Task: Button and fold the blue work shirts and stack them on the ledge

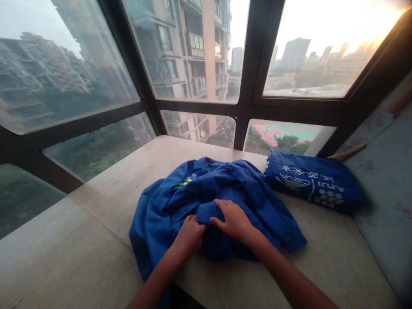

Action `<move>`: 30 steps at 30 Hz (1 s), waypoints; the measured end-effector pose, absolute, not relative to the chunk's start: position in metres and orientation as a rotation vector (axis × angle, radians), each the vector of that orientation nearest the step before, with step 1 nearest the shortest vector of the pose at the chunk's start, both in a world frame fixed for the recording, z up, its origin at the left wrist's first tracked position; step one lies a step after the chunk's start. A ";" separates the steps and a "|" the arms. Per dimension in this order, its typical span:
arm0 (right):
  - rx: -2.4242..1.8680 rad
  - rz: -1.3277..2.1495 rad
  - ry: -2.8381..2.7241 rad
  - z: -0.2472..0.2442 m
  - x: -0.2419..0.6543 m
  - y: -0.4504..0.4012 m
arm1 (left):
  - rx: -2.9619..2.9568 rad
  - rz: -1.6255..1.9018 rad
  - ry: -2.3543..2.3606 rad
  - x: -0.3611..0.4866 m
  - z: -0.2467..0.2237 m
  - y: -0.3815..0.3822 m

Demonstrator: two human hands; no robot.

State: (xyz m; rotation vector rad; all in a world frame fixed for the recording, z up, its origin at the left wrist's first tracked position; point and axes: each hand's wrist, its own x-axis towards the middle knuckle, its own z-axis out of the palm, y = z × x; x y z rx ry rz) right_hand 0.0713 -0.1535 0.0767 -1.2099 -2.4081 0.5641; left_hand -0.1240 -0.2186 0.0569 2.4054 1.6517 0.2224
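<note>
A crumpled blue jacket (244, 184) with a small yellow-green and white marking lies spread on the pale ledge. At its near middle, my left hand (189, 234) is closed on the fabric, fingers curled under a raised fold. Just to the right, my right hand (233, 219) pinches the same fold between thumb and fingers, its fingertips on top of the cloth. One sleeve with a cuff stretches toward the right, and more fabric hangs down on the left.
A folded blue garment (309, 180) with white printing lies at the ledge's right, beside the patterned wall (383, 171). Dark window frames (196, 106) rise behind the stone ledge (80, 240). Something black shows at the bottom edge.
</note>
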 end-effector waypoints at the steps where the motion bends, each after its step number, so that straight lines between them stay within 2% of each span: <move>1: -1.238 0.533 -2.432 0.066 0.069 -0.162 | 2.423 0.190 1.678 -0.119 0.052 -0.227; 5: -1.252 0.511 -2.464 0.020 0.082 -0.183 | 2.443 0.211 1.740 -0.113 0.026 -0.253; 9: -1.200 0.778 -2.138 -0.013 0.134 -0.192 | 2.399 0.369 1.716 -0.121 0.009 -0.261; 12: -1.341 0.923 -1.930 -0.024 0.179 -0.197 | 2.320 0.472 1.650 -0.123 0.013 -0.259; 15: -1.409 0.929 -1.998 -0.015 0.200 -0.199 | 2.243 0.482 1.630 -0.117 0.026 -0.254; 20: -1.315 0.481 -1.943 0.044 0.169 -0.195 | 2.198 0.513 1.795 -0.094 0.038 -0.243; 23: -1.079 0.382 -2.135 0.070 0.126 -0.195 | 2.171 0.635 1.757 -0.080 0.031 -0.235; 27: -1.135 0.455 -2.505 0.048 0.083 -0.190 | 2.026 0.743 1.871 -0.074 0.010 -0.228; 30: -1.293 0.610 -2.441 0.009 0.077 -0.184 | 1.946 0.803 1.978 -0.076 -0.003 -0.231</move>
